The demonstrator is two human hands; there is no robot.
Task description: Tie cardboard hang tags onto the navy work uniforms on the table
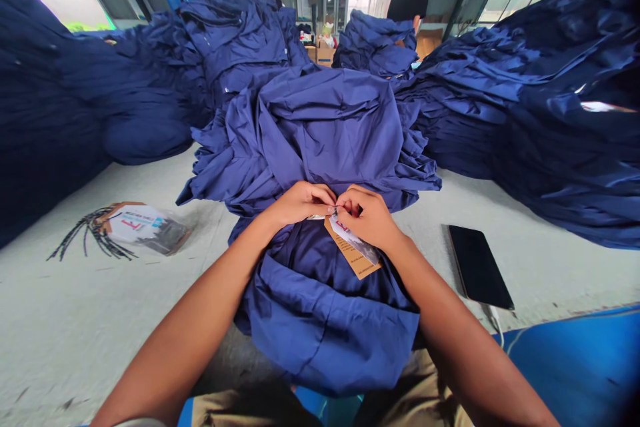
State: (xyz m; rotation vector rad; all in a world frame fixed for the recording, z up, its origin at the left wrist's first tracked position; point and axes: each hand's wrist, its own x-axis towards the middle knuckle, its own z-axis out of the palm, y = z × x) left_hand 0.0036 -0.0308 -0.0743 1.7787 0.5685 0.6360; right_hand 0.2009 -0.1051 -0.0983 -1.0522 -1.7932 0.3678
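Pale speckled concrete floor point(100, 320) runs out on both sides, with great heaps of dark navy cotton work garments point(545, 120) banked along it under a factory's glazed walls. Far off, a person in a black shirt point(407, 3) stands beyond the heaps, near brown cardboard boxes point(325, 53). Over the seated person's khaki trousers point(415, 390) lies a navy garment point(320, 140), bunched high. Just above it, the left hand point(300, 203) and right hand point(367, 217) are drawn in close together, narrowly pinched, meeting at the top of a glossy white printed tag point(353, 237) backed by a brown kraft card tag point(350, 257); anything finer between the fingertips is too small to tell. Both tags hang down onto the navy cloth. Left of the hands sits a clear plastic bag of printed tags point(145, 230) with black cords point(93, 237) spilling out; to the right, a black smartphone point(479, 267) lies trailing a white cable point(497, 327)
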